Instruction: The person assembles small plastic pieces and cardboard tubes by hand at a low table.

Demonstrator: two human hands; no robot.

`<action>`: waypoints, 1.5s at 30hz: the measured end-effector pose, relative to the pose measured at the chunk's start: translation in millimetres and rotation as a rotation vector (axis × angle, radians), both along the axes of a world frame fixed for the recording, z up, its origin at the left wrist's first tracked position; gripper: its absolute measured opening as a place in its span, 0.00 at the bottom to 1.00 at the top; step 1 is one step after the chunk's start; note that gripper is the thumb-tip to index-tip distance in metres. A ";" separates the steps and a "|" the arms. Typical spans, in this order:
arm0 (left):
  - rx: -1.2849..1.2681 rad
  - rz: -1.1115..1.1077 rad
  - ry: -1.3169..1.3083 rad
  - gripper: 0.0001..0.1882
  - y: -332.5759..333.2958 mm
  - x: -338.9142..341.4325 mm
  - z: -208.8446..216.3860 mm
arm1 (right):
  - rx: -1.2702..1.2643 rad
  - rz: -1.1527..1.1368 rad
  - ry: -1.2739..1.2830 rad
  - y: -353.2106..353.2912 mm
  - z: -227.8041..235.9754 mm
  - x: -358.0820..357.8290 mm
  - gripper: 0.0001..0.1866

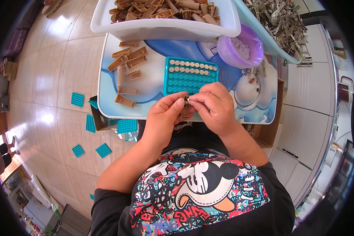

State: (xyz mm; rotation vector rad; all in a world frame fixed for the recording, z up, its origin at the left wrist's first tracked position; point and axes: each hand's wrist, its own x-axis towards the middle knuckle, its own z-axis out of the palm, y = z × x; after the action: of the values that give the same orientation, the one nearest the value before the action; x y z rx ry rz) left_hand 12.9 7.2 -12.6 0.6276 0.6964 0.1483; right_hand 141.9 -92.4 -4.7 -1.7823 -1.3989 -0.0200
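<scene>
Our curled left hand (166,110) grips a brown plastic casing (185,111). Our right hand (214,105) pinches a tiny white piece (188,99)

On our blue-and-white table (156,74) we see brown casings (136,53) at nine o'clock, a teal tray (167,74) mid-dial, a purple bowl (242,64) at two
</scene>
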 end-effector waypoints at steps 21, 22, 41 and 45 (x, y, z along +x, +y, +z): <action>0.018 0.004 0.018 0.17 -0.3 0.1 0.8 | -0.085 -0.238 -0.270 8.3 -13.1 43.3 0.09; 0.019 0.001 0.019 0.17 -0.5 0.1 1.2 | -0.079 -0.237 -0.283 7.9 -13.3 44.2 0.08; 0.049 -0.003 -0.041 0.15 -3.8 -4.7 -8.8 | -0.027 0.020 0.000 3.8 -4.3 -8.6 0.06; 0.062 0.046 -0.047 0.15 -6.5 -5.4 -7.9 | -0.035 0.021 0.050 4.8 -8.1 -13.5 0.05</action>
State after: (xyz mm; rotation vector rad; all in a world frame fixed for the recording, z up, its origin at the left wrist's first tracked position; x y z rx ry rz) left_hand 7.6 0.7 -20.5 0.6656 0.6635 0.2270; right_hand 128.5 -87.5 -12.8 -1.7848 -1.3904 0.0603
